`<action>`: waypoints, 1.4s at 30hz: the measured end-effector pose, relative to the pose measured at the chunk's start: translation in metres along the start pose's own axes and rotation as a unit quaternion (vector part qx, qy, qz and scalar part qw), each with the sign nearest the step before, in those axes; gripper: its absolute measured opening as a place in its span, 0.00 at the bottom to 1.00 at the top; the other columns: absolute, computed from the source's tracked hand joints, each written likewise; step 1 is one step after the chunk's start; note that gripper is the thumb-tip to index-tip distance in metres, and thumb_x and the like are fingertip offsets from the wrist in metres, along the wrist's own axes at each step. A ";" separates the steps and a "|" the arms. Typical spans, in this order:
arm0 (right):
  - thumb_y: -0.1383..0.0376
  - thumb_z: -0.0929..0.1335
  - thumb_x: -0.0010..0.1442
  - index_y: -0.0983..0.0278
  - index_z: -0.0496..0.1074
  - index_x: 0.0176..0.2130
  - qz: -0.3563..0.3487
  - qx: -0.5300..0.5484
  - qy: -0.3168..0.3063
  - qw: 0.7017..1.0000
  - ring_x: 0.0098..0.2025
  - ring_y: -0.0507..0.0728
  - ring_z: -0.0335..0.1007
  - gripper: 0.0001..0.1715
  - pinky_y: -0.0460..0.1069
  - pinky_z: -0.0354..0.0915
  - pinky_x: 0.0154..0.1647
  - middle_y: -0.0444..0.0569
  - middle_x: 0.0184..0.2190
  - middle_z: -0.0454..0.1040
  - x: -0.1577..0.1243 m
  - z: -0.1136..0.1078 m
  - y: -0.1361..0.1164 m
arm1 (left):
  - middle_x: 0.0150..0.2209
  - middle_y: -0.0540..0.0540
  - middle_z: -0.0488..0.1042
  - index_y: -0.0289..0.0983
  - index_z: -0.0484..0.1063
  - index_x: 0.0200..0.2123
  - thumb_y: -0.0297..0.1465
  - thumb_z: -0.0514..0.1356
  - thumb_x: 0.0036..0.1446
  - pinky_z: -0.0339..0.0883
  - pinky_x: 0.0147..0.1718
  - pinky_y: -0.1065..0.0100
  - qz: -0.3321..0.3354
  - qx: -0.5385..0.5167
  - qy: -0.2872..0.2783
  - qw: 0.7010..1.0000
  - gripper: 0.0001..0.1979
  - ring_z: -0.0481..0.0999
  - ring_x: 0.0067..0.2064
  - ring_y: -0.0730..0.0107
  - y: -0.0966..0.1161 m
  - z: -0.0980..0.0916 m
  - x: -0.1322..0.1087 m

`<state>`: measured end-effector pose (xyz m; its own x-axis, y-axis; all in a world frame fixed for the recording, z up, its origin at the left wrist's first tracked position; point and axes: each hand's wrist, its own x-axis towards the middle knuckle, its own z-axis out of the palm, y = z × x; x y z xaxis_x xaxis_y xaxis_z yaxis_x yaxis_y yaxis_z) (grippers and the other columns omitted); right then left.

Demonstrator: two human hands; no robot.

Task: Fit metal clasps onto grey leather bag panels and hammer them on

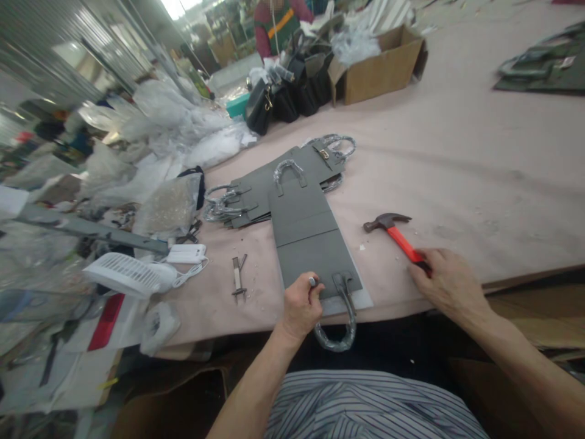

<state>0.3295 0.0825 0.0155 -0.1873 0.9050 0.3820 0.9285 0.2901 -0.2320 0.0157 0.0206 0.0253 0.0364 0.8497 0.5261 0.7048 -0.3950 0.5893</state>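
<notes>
My left hand (pixel 302 305) is closed around a small metal punch-like tool, of which only the round top (pixel 313 281) shows. It rests at the near edge of a grey flat bag panel (pixel 308 244), beside a plastic-wrapped handle (pixel 337 341) that hangs over the table edge. At the panel's far end stands another wrapped handle (pixel 289 174). My right hand (pixel 450 280) grips the end of a claw hammer (pixel 404 242) by its orange-red handle; the dark head lies on or close to the tabletop. Under the panel a white sheet (pixel 363 297) peeks out.
More grey bag panels (pixel 256 183) are stacked beyond. Calipers-like metal tools (pixel 237 277) and a white fan (pixel 125 274) sit left. Black bags (pixel 286 100), a cardboard box (pixel 381 70) and a person (pixel 281 27) are at the back; grey bag pieces (pixel 548 67) lie far right.
</notes>
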 end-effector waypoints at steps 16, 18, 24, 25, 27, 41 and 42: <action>0.49 0.64 0.60 0.59 0.61 0.34 0.381 0.472 -0.243 0.757 0.15 0.48 0.48 0.17 0.44 0.48 0.14 0.37 0.19 0.57 0.035 -0.072 -0.080 | 0.30 0.46 0.75 0.39 0.68 0.38 0.24 0.53 0.62 0.71 0.33 0.70 0.004 0.023 -0.010 1.000 0.06 0.77 0.32 0.66 0.009 0.006 0.002; 0.44 0.62 0.63 0.59 0.63 0.34 0.281 0.419 -0.195 0.841 0.15 0.50 0.52 0.22 0.46 0.51 0.14 0.38 0.18 0.59 0.032 -0.094 -0.094 | 0.30 0.46 0.75 0.38 0.68 0.38 0.23 0.54 0.62 0.71 0.33 0.70 -0.011 0.013 -0.002 1.000 0.06 0.77 0.32 0.66 0.008 0.006 0.001; 0.48 0.58 0.70 0.58 0.62 0.29 -0.080 0.190 -0.132 0.970 0.15 0.52 0.58 0.24 0.48 0.49 0.18 0.40 0.15 0.64 0.020 -0.121 -0.109 | 0.31 0.47 0.75 0.39 0.68 0.38 0.23 0.54 0.61 0.71 0.34 0.70 -0.046 -0.019 0.001 0.999 0.06 0.78 0.33 0.67 0.002 0.009 -0.004; 0.49 0.57 0.72 0.58 0.62 0.29 -0.115 0.162 -0.127 0.972 0.14 0.52 0.57 0.24 0.49 0.47 0.18 0.40 0.15 0.64 0.019 -0.121 -0.111 | 0.31 0.47 0.75 0.39 0.68 0.38 0.24 0.54 0.61 0.71 0.33 0.70 -0.050 -0.024 -0.003 0.998 0.06 0.78 0.32 0.67 0.001 0.009 -0.004; 0.52 0.56 0.73 0.58 0.62 0.31 -0.160 0.126 -0.111 0.973 0.13 0.52 0.58 0.22 0.49 0.46 0.17 0.39 0.14 0.65 0.020 -0.123 -0.114 | 0.30 0.48 0.75 0.39 0.69 0.38 0.24 0.54 0.61 0.71 0.32 0.71 -0.056 -0.033 -0.010 0.998 0.06 0.77 0.31 0.68 -0.001 0.009 -0.005; 0.55 0.59 0.72 0.58 0.63 0.32 -0.162 0.150 -0.066 0.973 0.12 0.51 0.56 0.17 0.49 0.48 0.15 0.39 0.14 0.63 0.029 -0.153 -0.120 | 0.31 0.47 0.76 0.39 0.70 0.39 0.25 0.56 0.61 0.72 0.34 0.71 -0.057 -0.041 -0.025 0.997 0.06 0.78 0.32 0.68 -0.005 0.007 -0.004; 0.53 0.60 0.72 0.58 0.64 0.34 -0.127 0.169 -0.049 0.976 0.14 0.52 0.59 0.17 0.49 0.52 0.17 0.40 0.15 0.64 0.030 -0.159 -0.120 | 0.32 0.47 0.76 0.39 0.70 0.40 0.25 0.56 0.61 0.72 0.35 0.70 -0.057 -0.043 -0.025 0.997 0.06 0.78 0.33 0.68 -0.005 0.007 -0.004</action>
<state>0.2635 0.0251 0.1974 -0.4435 0.8105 0.3825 0.6920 0.5809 -0.4285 0.0170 0.0214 0.0154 -0.0032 0.9062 0.4228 0.6425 -0.3221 0.6953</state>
